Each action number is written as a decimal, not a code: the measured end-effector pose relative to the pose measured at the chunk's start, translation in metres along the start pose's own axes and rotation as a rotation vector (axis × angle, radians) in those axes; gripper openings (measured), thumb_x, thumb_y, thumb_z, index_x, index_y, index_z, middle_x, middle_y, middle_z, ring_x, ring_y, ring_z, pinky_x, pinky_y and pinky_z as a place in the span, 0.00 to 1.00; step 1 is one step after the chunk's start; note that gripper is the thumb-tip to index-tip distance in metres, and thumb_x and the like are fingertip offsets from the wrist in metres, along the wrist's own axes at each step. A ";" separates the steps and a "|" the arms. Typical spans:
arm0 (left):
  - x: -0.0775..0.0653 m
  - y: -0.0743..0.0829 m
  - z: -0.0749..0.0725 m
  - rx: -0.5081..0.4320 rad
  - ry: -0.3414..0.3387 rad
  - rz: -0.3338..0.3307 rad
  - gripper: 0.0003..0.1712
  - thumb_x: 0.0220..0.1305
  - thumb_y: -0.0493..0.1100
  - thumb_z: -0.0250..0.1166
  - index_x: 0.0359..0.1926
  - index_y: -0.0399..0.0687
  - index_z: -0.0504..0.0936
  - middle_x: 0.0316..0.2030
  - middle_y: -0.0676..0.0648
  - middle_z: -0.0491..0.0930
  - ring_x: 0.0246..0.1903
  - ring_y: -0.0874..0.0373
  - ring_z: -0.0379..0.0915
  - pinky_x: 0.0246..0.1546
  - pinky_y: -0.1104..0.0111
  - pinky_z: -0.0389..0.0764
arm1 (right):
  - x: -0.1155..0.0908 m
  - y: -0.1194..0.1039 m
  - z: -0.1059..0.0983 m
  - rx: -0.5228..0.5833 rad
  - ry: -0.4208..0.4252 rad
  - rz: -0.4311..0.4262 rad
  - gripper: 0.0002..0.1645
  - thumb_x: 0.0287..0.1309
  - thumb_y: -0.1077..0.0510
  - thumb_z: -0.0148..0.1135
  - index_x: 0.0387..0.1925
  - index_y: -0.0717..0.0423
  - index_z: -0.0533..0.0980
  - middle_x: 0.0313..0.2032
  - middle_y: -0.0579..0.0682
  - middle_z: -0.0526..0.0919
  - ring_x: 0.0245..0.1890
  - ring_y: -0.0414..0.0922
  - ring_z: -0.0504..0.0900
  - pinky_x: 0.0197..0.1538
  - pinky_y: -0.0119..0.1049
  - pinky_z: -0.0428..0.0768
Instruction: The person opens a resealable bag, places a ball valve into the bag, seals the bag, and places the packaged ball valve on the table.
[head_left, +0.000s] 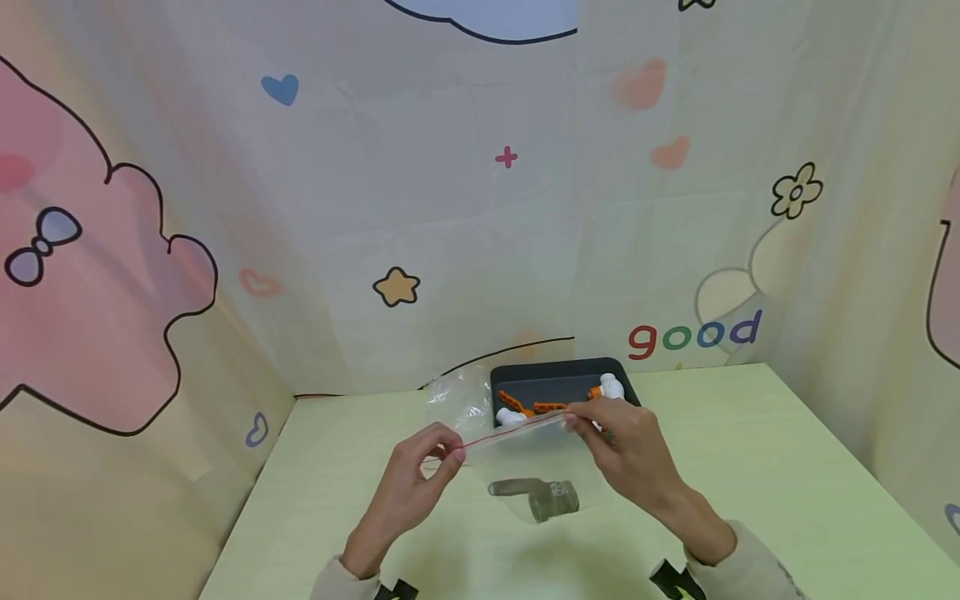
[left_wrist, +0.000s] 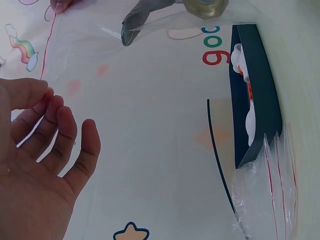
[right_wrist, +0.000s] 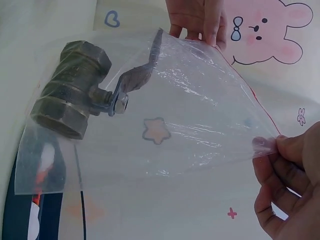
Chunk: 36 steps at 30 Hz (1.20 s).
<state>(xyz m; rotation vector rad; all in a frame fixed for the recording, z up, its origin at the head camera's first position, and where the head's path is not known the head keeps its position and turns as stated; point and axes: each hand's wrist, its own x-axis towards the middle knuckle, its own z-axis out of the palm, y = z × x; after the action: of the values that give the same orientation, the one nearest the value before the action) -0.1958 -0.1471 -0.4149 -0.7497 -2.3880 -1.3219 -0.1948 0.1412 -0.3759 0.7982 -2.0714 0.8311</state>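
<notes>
A clear zip-lock bag (head_left: pixel 517 457) with a red seal line hangs between both hands over the table. Inside it, down at the bottom, lies a metal ball valve (right_wrist: pixel 72 92) with a grey lever handle pointing toward the bag's mouth. My left hand (head_left: pixel 417 477) pinches one end of the red seal between thumb and forefinger; its other fingers are loosely bent. At the opposite end, my right hand (head_left: pixel 628 454) pinches the seal's corner. The red line is stretched nearly straight between the two pinches.
Behind the bag, a dark tray (head_left: pixel 626 379) stands at the table's back edge, holding white valves with orange handles (head_left: pixel 611 387). Several more clear zip-lock bags (left_wrist: pixel 270 195) lie beside the tray on its left. A printed curtain (head_left: pixel 465 208) rises behind the table.
</notes>
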 end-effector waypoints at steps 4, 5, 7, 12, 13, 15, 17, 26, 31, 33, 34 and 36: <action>-0.003 0.000 -0.003 -0.008 0.029 0.025 0.02 0.68 0.40 0.62 0.38 0.51 0.81 0.32 0.56 0.81 0.35 0.66 0.78 0.41 0.69 0.82 | -0.005 -0.001 0.002 -0.007 -0.014 0.005 0.10 0.46 0.69 0.73 0.32 0.56 0.85 0.27 0.43 0.87 0.27 0.36 0.81 0.32 0.29 0.78; -0.005 0.000 -0.003 -0.009 0.036 0.031 0.02 0.68 0.40 0.63 0.38 0.49 0.82 0.32 0.54 0.82 0.34 0.66 0.78 0.41 0.69 0.82 | -0.006 -0.001 0.003 -0.004 -0.021 0.009 0.09 0.46 0.69 0.73 0.32 0.56 0.85 0.27 0.43 0.87 0.27 0.35 0.80 0.32 0.28 0.78; -0.007 0.000 -0.005 -0.013 0.045 0.033 0.02 0.67 0.40 0.63 0.38 0.49 0.82 0.31 0.53 0.83 0.33 0.66 0.78 0.40 0.69 0.81 | -0.008 -0.002 0.004 0.003 -0.035 0.015 0.09 0.47 0.68 0.73 0.32 0.55 0.85 0.28 0.43 0.87 0.27 0.34 0.80 0.31 0.26 0.77; -0.014 -0.001 -0.007 -0.034 0.042 0.018 0.03 0.68 0.41 0.63 0.37 0.50 0.82 0.29 0.54 0.84 0.31 0.68 0.78 0.39 0.70 0.81 | -0.014 -0.004 0.008 0.028 -0.062 0.022 0.10 0.48 0.68 0.72 0.33 0.54 0.85 0.29 0.43 0.88 0.28 0.34 0.81 0.32 0.26 0.77; -0.015 -0.002 -0.007 -0.039 0.042 0.017 0.03 0.68 0.41 0.62 0.37 0.50 0.82 0.28 0.53 0.84 0.30 0.68 0.78 0.40 0.70 0.81 | -0.015 -0.004 0.009 0.033 -0.066 0.022 0.10 0.48 0.68 0.72 0.33 0.54 0.85 0.29 0.43 0.88 0.28 0.33 0.81 0.31 0.25 0.77; -0.018 -0.004 -0.008 -0.042 0.045 0.016 0.02 0.68 0.40 0.62 0.37 0.50 0.81 0.28 0.53 0.83 0.30 0.68 0.77 0.40 0.70 0.81 | -0.016 -0.005 0.011 0.046 -0.072 0.018 0.11 0.48 0.69 0.72 0.33 0.53 0.85 0.29 0.43 0.88 0.28 0.33 0.79 0.30 0.25 0.76; -0.022 -0.006 -0.009 -0.050 0.051 0.012 0.02 0.68 0.40 0.62 0.37 0.50 0.81 0.28 0.53 0.83 0.30 0.67 0.77 0.41 0.71 0.81 | -0.018 -0.006 0.013 0.064 -0.079 0.011 0.11 0.48 0.69 0.72 0.34 0.53 0.85 0.29 0.42 0.87 0.27 0.32 0.77 0.29 0.24 0.75; -0.039 -0.010 -0.021 -0.079 0.054 -0.061 0.03 0.68 0.41 0.62 0.36 0.51 0.80 0.28 0.53 0.81 0.29 0.60 0.79 0.41 0.72 0.81 | -0.025 -0.014 0.026 0.096 -0.119 -0.017 0.09 0.50 0.67 0.71 0.34 0.51 0.85 0.29 0.39 0.87 0.29 0.32 0.81 0.33 0.25 0.78; -0.048 -0.013 -0.031 -0.113 0.023 -0.168 0.03 0.68 0.40 0.62 0.35 0.48 0.80 0.28 0.53 0.81 0.31 0.62 0.79 0.40 0.72 0.81 | -0.028 -0.022 0.034 0.115 -0.163 -0.020 0.05 0.54 0.64 0.69 0.33 0.51 0.85 0.28 0.39 0.87 0.29 0.31 0.81 0.34 0.26 0.79; -0.053 -0.014 -0.036 -0.137 0.006 -0.193 0.03 0.68 0.40 0.62 0.35 0.47 0.79 0.28 0.52 0.80 0.31 0.62 0.79 0.40 0.70 0.81 | -0.030 -0.026 0.038 0.131 -0.171 -0.034 0.04 0.56 0.63 0.69 0.33 0.50 0.84 0.28 0.39 0.86 0.29 0.30 0.81 0.35 0.24 0.79; -0.055 -0.015 -0.039 -0.149 -0.004 -0.199 0.03 0.68 0.39 0.61 0.35 0.46 0.79 0.28 0.53 0.80 0.31 0.62 0.79 0.40 0.70 0.81 | -0.031 -0.028 0.039 0.147 -0.174 -0.040 0.04 0.57 0.62 0.68 0.33 0.50 0.84 0.28 0.38 0.86 0.29 0.30 0.81 0.35 0.23 0.78; -0.059 -0.016 -0.045 -0.175 -0.024 -0.222 0.04 0.69 0.39 0.61 0.35 0.45 0.79 0.29 0.53 0.79 0.31 0.64 0.79 0.40 0.69 0.81 | -0.034 -0.032 0.043 0.181 -0.176 -0.061 0.04 0.57 0.62 0.67 0.33 0.50 0.84 0.28 0.37 0.86 0.29 0.29 0.80 0.35 0.20 0.77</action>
<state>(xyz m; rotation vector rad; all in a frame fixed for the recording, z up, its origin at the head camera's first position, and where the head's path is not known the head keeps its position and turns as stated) -0.1557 -0.2095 -0.4317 -0.5595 -2.4547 -1.6361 -0.1705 0.0982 -0.4155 1.0606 -2.1337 0.9539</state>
